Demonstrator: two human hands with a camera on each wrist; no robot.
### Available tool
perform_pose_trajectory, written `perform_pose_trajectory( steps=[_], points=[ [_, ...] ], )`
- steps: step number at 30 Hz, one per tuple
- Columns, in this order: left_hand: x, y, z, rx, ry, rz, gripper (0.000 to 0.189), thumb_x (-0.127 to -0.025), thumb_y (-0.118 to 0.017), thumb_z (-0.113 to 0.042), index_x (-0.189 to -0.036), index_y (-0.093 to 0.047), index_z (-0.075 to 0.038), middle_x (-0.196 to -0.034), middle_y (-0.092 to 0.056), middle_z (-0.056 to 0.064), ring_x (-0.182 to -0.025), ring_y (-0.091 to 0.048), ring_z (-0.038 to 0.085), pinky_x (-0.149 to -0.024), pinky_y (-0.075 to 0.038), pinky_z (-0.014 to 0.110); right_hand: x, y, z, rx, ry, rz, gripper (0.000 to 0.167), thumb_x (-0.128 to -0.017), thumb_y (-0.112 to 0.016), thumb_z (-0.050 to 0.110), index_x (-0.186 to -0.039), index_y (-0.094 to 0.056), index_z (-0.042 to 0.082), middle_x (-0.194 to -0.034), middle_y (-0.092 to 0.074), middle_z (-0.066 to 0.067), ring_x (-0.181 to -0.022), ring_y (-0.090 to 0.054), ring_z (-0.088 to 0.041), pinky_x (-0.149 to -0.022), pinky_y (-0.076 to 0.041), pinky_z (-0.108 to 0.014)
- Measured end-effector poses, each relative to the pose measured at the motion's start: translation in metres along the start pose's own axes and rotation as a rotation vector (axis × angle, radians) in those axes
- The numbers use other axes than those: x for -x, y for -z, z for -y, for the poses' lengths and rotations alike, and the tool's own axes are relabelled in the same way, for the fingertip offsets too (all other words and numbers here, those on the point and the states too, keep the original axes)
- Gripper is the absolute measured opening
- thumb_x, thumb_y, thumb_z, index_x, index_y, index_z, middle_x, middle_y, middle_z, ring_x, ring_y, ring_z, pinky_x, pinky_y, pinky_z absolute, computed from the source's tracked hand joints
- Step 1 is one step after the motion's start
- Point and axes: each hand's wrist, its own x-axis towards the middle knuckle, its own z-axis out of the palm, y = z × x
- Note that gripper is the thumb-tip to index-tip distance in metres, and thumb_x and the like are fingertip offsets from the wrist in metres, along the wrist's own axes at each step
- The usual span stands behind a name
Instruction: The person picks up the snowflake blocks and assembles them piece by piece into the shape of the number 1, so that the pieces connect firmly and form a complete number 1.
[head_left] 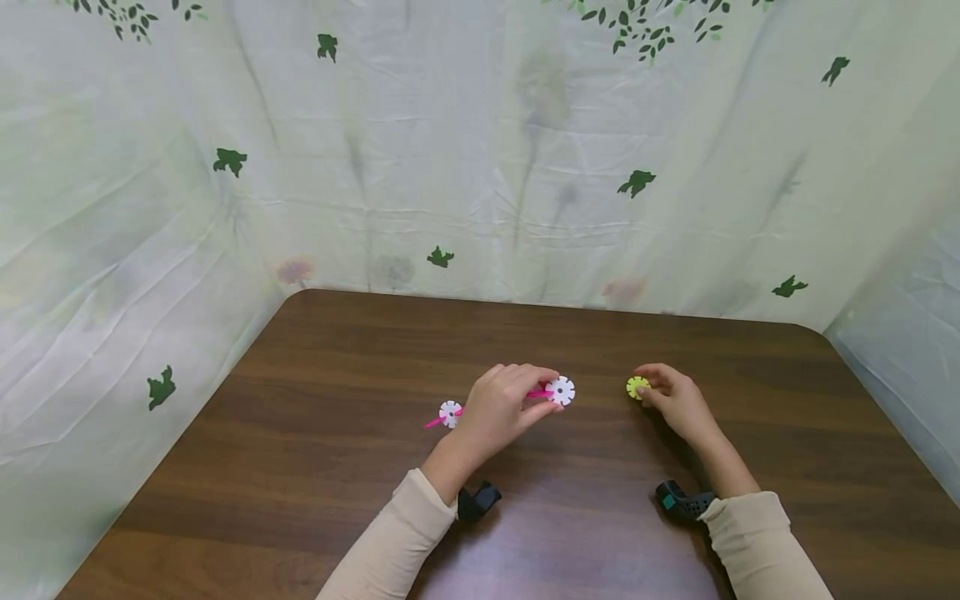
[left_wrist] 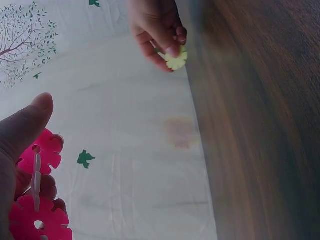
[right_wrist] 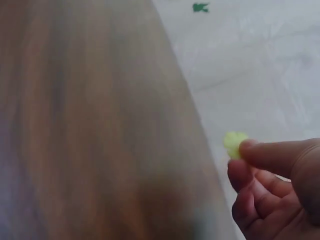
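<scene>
My left hand [head_left: 495, 412] grips a chain of interlocked notched snowflake discs between thumb and fingers. A white disc [head_left: 567, 390] ends the chain at the right, and another white disc [head_left: 447, 410] with a pink one edge-on shows past the hand at the left. In the left wrist view, two pink discs [left_wrist: 44, 150] face the camera, joined by a white disc seen edge-on. Some of the chain is hidden behind the palm. To the right, apart from the chain, my right hand [head_left: 681, 407] pinches one yellow-green snowflake disc [head_left: 634, 385] between thumb and fingertips.
Both hands are over a brown wood-grain table [head_left: 360, 350] with rounded far corners. A pale curtain [head_left: 465, 167] printed with green leaves surrounds it at the back and sides. Black wrist cameras, one of them a wrist camera [head_left: 682, 502] at the right sleeve, sit below the hands.
</scene>
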Motion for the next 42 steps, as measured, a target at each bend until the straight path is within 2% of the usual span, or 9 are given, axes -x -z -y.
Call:
perform_pose_trajectory(
  steps=[3,7,14,19,23,33,37,42],
  points=[
    [0.0,0.0,0.0,-0.003,0.001,0.001,0.033,-0.072,-0.076,-0.028,-0.097,-0.066,-0.01,-0.091,-0.065,-0.004,-0.08,-0.058,0.006,-0.064,-0.04,0.02,-0.001,0.0,0.008,-0.116,-0.002,0.003,0.025,-0.087,-0.059,0.007,-0.107,-0.053,-0.006,-0.089,-0.059,-0.017,-0.072,-0.06,-0.023,-0.063,-0.05,-0.028],
    [0.0,0.0,0.0,-0.005,0.006,0.003,0.033,-0.072,-0.076,-0.028,-0.098,-0.066,-0.01,-0.091,-0.065,-0.004,-0.081,-0.058,0.007,-0.066,-0.04,0.02,0.001,0.001,0.023,-0.192,0.005,0.007,0.028,-0.086,-0.06,0.012,-0.104,-0.052,-0.008,-0.088,-0.058,-0.016,-0.073,-0.06,-0.025,-0.066,-0.05,-0.031],
    [0.0,0.0,0.0,-0.007,0.007,0.004,0.033,-0.072,-0.076,-0.028,-0.098,-0.066,-0.01,-0.092,-0.065,-0.004,-0.082,-0.058,0.007,-0.067,-0.041,0.021,0.007,-0.001,0.054,-0.257,0.044,0.027,0.025,-0.084,-0.062,0.011,-0.099,-0.053,-0.007,-0.087,-0.058,-0.015,-0.077,-0.061,-0.03,-0.068,-0.051,-0.036],
    [0.0,0.0,0.0,-0.005,0.004,0.001,0.032,-0.072,-0.075,-0.028,-0.097,-0.066,-0.01,-0.09,-0.065,-0.005,-0.08,-0.058,0.007,-0.067,-0.041,0.021,0.012,-0.004,0.073,-0.293,0.077,0.05,0.024,-0.083,-0.063,0.01,-0.097,-0.054,-0.006,-0.088,-0.057,-0.017,-0.077,-0.061,-0.028,-0.068,-0.051,-0.032],
    [0.0,0.0,0.0,0.006,0.004,0.002,0.032,-0.072,-0.076,-0.028,-0.097,-0.066,-0.01,-0.089,-0.065,-0.004,-0.078,-0.058,0.006,-0.065,-0.041,0.021,0.017,-0.008,0.084,-0.296,0.134,0.065,0.02,-0.083,-0.064,0.008,-0.095,-0.055,-0.006,-0.086,-0.058,-0.017,-0.074,-0.061,-0.022,-0.066,-0.05,-0.026],
    [0.0,0.0,0.0,0.016,0.003,0.009,0.033,-0.072,-0.076,-0.028,-0.097,-0.066,-0.009,-0.088,-0.065,-0.004,-0.074,-0.056,0.006,-0.064,-0.041,0.021,0.025,-0.016,0.102,-0.256,0.269,0.09,0.011,-0.081,-0.064,0.002,-0.09,-0.058,0.0,-0.081,-0.059,-0.01,-0.066,-0.057,-0.014,-0.057,-0.048,-0.025],
    [-0.001,0.0,-0.001,0.012,0.005,0.016,0.033,-0.072,-0.076,-0.029,-0.097,-0.066,-0.009,-0.089,-0.065,-0.004,-0.076,-0.057,0.006,-0.064,-0.041,0.021,0.027,-0.019,0.106,-0.241,0.293,0.088,0.01,-0.081,-0.064,0.002,-0.09,-0.059,0.002,-0.082,-0.059,-0.009,-0.067,-0.057,-0.016,-0.056,-0.047,-0.025],
    [0.0,0.0,-0.001,0.016,0.008,0.024,0.033,-0.072,-0.076,-0.028,-0.097,-0.066,-0.009,-0.09,-0.065,-0.003,-0.078,-0.058,0.007,-0.063,-0.04,0.021,0.03,-0.021,0.109,-0.219,0.297,0.069,0.01,-0.08,-0.065,0.001,-0.088,-0.059,0.004,-0.081,-0.06,-0.006,-0.069,-0.057,-0.025,-0.055,-0.047,-0.027]
  ],
)
